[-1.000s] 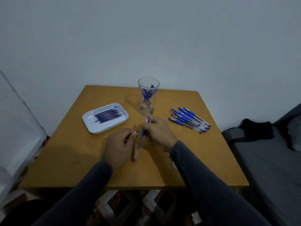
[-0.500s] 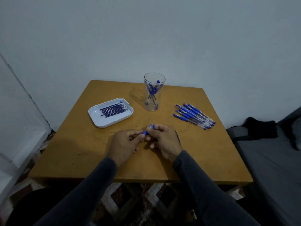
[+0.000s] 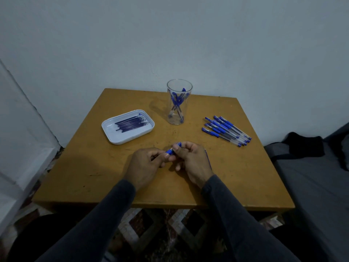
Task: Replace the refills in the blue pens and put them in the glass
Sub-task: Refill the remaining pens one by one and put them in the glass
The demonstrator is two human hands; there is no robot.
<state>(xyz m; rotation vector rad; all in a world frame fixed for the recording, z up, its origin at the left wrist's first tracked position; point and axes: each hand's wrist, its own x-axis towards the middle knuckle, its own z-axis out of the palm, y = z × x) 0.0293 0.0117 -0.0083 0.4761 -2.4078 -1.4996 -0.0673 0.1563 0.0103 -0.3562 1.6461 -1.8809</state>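
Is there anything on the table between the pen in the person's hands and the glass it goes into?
Nothing visible does. The pen, pinched by the left hand and right hand, faces bare table up to the glass. The tray lies off left, the spare pens off right.

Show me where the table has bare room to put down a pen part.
Bare wood: the near left corner below the tray, and the near right corner below the pile of pens. Also the strip between the tray and the glass. Crowded: the middle, where left hand and right hand grip a pen.
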